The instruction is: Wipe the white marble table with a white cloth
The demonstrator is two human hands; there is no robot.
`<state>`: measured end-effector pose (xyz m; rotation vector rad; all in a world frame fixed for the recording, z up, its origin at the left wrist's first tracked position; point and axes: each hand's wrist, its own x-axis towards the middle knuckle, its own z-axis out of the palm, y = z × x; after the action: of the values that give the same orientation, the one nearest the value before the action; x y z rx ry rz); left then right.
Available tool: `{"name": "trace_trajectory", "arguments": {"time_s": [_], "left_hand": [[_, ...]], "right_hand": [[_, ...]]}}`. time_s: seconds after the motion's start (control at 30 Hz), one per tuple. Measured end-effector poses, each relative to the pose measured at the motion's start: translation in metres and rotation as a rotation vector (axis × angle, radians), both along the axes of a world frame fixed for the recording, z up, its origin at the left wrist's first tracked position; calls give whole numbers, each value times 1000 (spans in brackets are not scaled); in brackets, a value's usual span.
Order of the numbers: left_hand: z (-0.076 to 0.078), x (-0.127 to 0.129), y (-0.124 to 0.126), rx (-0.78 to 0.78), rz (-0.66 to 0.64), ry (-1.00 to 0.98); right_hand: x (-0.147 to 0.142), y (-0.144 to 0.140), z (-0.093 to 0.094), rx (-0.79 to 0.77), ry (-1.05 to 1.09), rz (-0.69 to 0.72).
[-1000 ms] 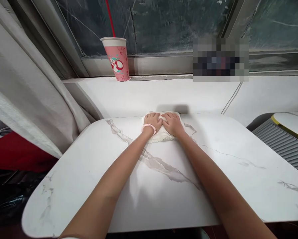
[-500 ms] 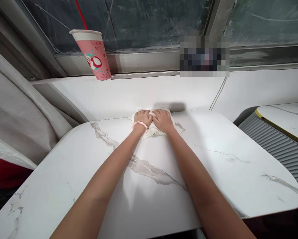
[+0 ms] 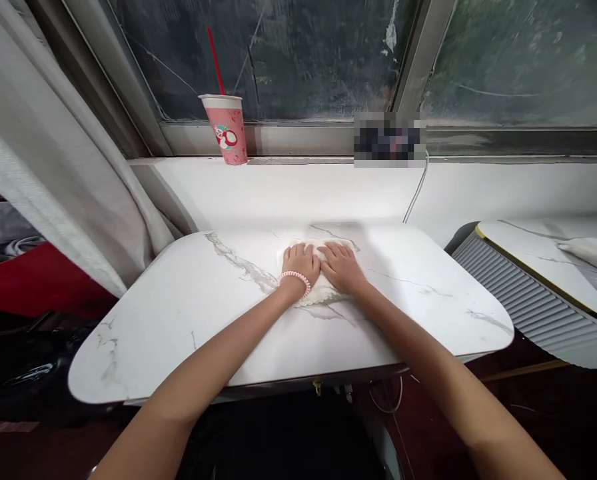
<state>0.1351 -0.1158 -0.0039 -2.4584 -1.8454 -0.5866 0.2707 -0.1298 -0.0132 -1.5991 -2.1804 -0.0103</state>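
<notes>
Two hands press a white cloth flat on the table.

In the middle of the frame, the left hand (image 3: pixel 302 262) and right hand (image 3: pixel 342 267) lie side by side, fingers spread flat on the cloth (image 3: pixel 323 293), gripping nothing. A pink cup (image 3: pixel 228 131) stands upper left on the windowsill (image 3: pixel 303 190) behind the marble table (image 3: pixel 188 320).

No legible text, brand or number is to be made out anywhere; only a cartoon figure is printed on the pink cup (image 3: pixel 227 137) at upper left.

Left hand (image 3: pixel 301 262), right hand (image 3: pixel 342 266): flat, side-by-side
</notes>
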Motion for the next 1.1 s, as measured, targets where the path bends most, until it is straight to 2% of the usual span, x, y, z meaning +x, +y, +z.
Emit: {"name": "trace_trajectory", "arguments": {"time_s": [0.2, 0.33, 0.4, 0.5, 0.6, 0.67, 0.77, 0.9, 1.1], "left_hand": [[-1, 4, -65, 11, -116, -47], [-5, 7, -106, 61, -261, -127], [-4, 8, -120, 38, -308, -162], [6, 12, -125, -112, -256, -180], [17, 17, -114, -240, -217, -155], [20, 22, -102, -267, -227, -115], [14, 34, -77, -190, -207, -79], [1, 52, -33, -56, -162, -70], [0, 66, 32, -62, -139, -55]], "right_hand": [[20, -68, -2, 40, -29, 27], [39, -101, -1, 30, -12, 93], [47, -110, 0, 15, -1, 117], [53, -115, 2, -26, 29, 117], [53, -108, 4, -103, 108, 74], [53, -97, 4, -148, 179, 54], [54, -70, 2, -99, 237, 3], [60, -21, 1, 9, 187, -53], [68, 42, 0, 19, 189, -86]]}}
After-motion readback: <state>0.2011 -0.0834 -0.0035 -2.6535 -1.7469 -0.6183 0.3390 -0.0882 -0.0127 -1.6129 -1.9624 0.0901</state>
